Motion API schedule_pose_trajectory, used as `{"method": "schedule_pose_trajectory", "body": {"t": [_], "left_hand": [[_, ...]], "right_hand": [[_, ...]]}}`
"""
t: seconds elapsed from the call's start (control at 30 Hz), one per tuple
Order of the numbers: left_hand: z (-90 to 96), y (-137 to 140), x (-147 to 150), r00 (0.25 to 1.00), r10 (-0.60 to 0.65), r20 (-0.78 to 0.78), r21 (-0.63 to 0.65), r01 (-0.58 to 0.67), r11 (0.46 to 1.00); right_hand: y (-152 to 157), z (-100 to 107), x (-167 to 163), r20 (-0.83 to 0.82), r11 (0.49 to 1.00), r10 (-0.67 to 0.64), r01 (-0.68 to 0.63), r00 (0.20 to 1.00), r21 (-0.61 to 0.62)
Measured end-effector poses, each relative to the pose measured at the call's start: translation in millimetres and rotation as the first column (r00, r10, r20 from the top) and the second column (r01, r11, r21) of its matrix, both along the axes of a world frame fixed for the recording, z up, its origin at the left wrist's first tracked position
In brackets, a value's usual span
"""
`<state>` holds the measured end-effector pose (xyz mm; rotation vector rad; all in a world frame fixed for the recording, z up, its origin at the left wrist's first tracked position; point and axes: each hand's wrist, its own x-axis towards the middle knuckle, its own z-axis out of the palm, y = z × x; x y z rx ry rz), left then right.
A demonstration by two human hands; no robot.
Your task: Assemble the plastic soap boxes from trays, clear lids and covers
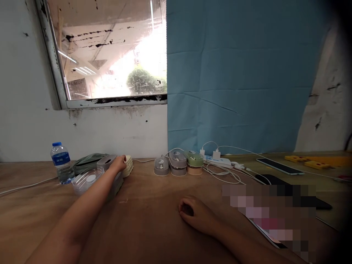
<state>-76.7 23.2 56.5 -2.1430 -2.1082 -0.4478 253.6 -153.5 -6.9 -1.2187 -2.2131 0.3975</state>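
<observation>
My left hand (pixel 119 164) reaches to the far left of the table, its fingers curled at a stack of thin cream-coloured pieces (pixel 128 167). What its fingertips grip is hidden. Around that forearm are a grey lidded box (pixel 103 161) with a slot and a clear round-cornered plastic container (pixel 89 179), partly covered by the arm. My right hand (pixel 196 214) rests on the brown tabletop with fingers curled round to the thumb, leaving a hollow; nothing shows in it. Beyond it stand small lidded cases, one grey (pixel 161 167), one taller grey (pixel 178 163) and one green and tan (pixel 194 162).
At left stand a water bottle (pixel 61 163) and a grey-green pouch (pixel 88 163). A power strip (pixel 220 160) with chargers and loose white cables (pixel 224 176) lies at the back right. Farther right are a phone (pixel 279 167), yellow parts (pixel 308 162) and a blurred-out device edge (pixel 265 233).
</observation>
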Motion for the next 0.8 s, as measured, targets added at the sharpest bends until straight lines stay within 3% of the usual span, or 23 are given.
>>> {"method": "schedule_pose_trajectory", "body": {"t": [0.13, 0.27, 0.37, 0.47, 0.63, 0.8], "left_hand": [[3.1, -16.3, 22.8, 0.999, 0.040, -0.002, 0.162, -0.040, 0.986], [-20.7, -35.2, 85.7, 1.000, -0.009, 0.003, 0.300, 0.008, 0.954], [-51.2, -40.3, 142.2, 0.998, -0.030, 0.057, 0.321, 0.010, 0.947], [-71.2, -31.9, 180.2, 0.952, 0.005, 0.308, 0.216, -0.075, 0.974], [-71.3, -14.2, 191.6, 0.874, -0.036, 0.485, 0.140, -0.036, 0.990], [-71.5, -34.9, 179.6, 0.786, -0.042, 0.617, 0.103, -0.028, 0.994]], "right_hand": [[1.1, -0.7, -0.9, -0.001, 1.000, 0.004, -0.004, 1.000, 0.012], [1.4, 0.3, -1.3, 0.003, 1.000, 0.015, -0.015, 1.000, 0.008], [-0.2, 1.9, -1.0, 0.010, 1.000, 0.018, -0.019, 1.000, 0.007], [-1.7, 2.9, -1.0, 0.024, 0.999, 0.044, -0.044, 0.999, 0.021], [-1.7, 2.7, -0.5, 0.027, 0.999, 0.046, -0.047, 0.999, 0.018], [-4.9, 3.7, 1.2, 0.016, 0.998, 0.059, -0.059, 0.998, 0.005]]}}
